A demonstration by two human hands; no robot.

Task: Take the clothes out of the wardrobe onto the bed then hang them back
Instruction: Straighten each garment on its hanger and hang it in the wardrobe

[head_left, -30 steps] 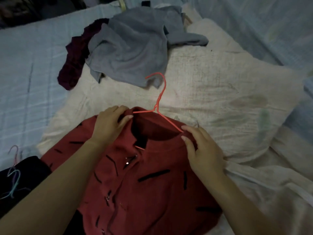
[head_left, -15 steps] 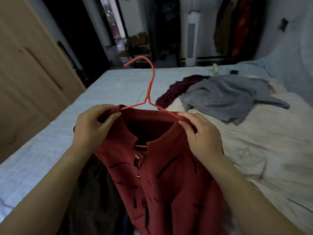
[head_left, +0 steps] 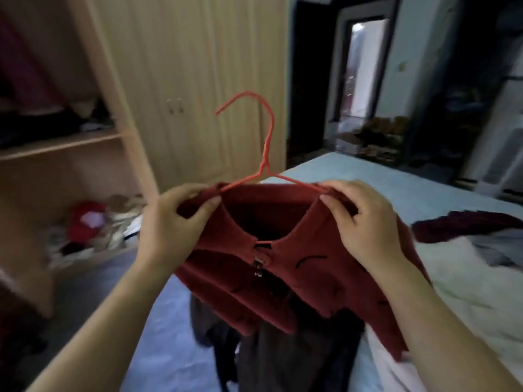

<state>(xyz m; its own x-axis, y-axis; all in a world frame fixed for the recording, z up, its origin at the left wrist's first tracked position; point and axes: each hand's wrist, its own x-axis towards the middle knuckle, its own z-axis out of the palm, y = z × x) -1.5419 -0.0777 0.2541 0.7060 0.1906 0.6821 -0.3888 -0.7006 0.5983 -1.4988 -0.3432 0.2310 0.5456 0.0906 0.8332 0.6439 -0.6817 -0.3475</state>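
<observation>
Cardigan (head_left: 297,267): soft, light knit, sagging below both grips.
Hanger (head_left: 267,148): stiff thin wire; hook above grips likely the best hold.
Left hand (head_left: 169,227): pinches shoulder.
Right hand (head_left: 365,230): pinches shoulder.

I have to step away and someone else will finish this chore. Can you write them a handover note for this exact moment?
Left hand: pinches one shoulder of the red top.
Right hand: pinches the other shoulder.
The red top sits on the red hanger, held up over the bed and facing the wardrobe.
Done: this top is on its hanger.
Left: hang it in the wardrobe. Then do the maroon garment, grey garment and dark clothes lying on the bed.
</observation>
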